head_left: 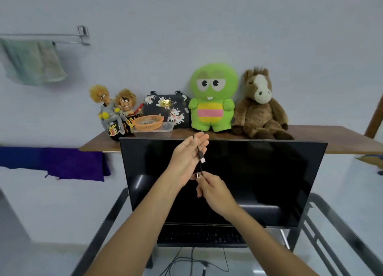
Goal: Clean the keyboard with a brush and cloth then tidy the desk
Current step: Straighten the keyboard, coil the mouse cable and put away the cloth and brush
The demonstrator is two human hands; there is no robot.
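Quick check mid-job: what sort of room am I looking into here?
Most likely a home desk corner, perhaps in a bedroom. A dark monitor stands over a black keyboard, soft toys like the green plush line a wooden shelf, and a towel hangs on the wall.

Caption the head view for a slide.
Both hands hold a black USB cable before the dark monitor: left hand open, right hand pinching it.
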